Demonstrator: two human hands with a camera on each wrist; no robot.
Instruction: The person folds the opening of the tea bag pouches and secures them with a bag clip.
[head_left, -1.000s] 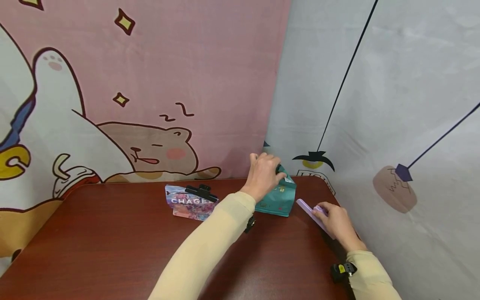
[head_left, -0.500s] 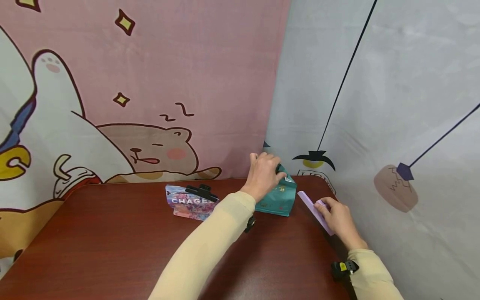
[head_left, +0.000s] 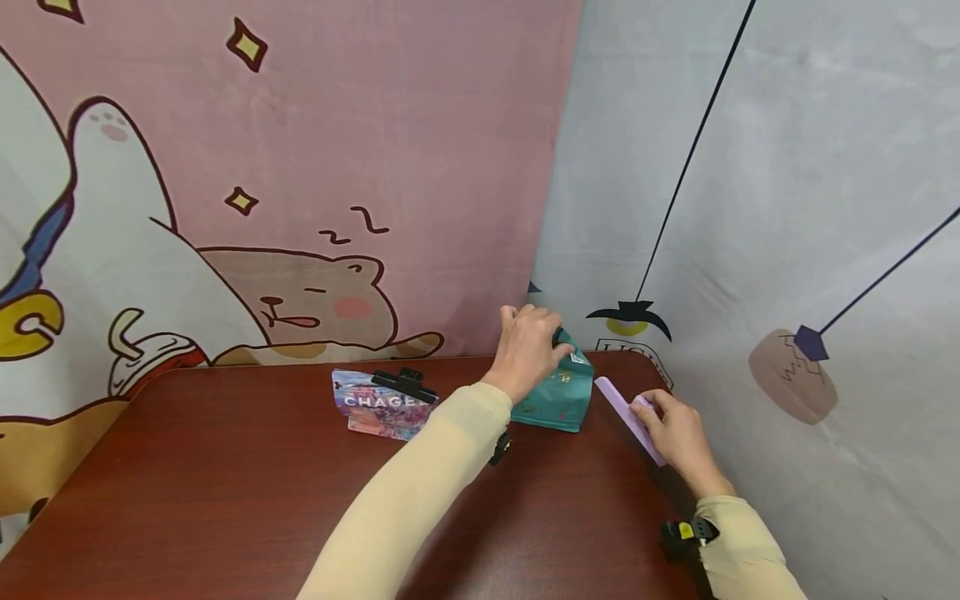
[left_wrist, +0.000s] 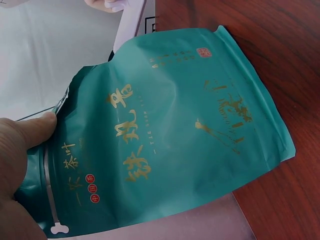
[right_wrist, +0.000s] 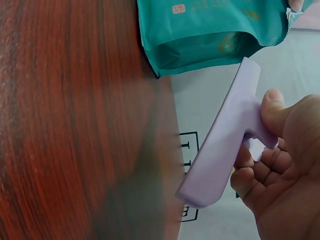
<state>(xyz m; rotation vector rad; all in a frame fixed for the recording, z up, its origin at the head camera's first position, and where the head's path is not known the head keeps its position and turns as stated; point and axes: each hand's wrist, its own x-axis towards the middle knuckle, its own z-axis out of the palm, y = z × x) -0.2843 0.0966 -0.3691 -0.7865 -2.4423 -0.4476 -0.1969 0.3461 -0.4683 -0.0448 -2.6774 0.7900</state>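
My left hand [head_left: 525, 350] grips the folded top of a teal tea bag [head_left: 558, 400] that stands upright near the back of the table. In the left wrist view the thumb presses beside the seal line of the tea bag [left_wrist: 165, 115], whose front carries gold lettering. To the right, my right hand [head_left: 678, 437] pinches the handle of a long lilac bag clip [right_wrist: 220, 140] between thumb and fingers. The bag clip [head_left: 618, 408] slants up toward the tea bag's right side, one end close to it and apart from the top fold.
A pink and blue pouch [head_left: 382, 417] lettered CHAGEE stands left of my left forearm, with a black bag clip [head_left: 405, 385] across its top. The reddish-brown table [head_left: 225, 483] meets cartoon-printed fabric [head_left: 450, 167] at the back and a grey curtain [head_left: 750, 250] at right.
My right hand has moved slightly forward and lifted the lilac bag clip a little, its angle shifting. My left hand stays on the tea bag's top.
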